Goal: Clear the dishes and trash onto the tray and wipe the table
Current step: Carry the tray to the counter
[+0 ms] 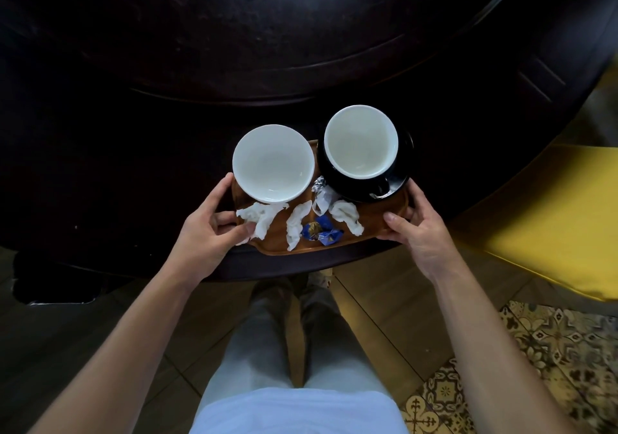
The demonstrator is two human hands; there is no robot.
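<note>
A wooden tray (pixel 374 223) sits at the near edge of the dark round table (pixel 234 49). On it stand a white bowl (pixel 273 163) at the left and a white cup (pixel 361 141) on a black saucer (pixel 391 186) at the right. Crumpled white napkins (pixel 296 223), a silver foil wrapper (pixel 318 184) and blue candy wrappers (pixel 322 233) lie on the tray's front. My left hand (pixel 210 233) grips the tray's left end, thumb pressing a napkin. My right hand (pixel 418 229) grips the tray's right end.
A yellow seat cushion (pixel 551 212) is at the right of the table. Patterned floor tiles (pixel 551 350) lie below right, and my legs and shoes (pixel 294 303) stand just under the table edge.
</note>
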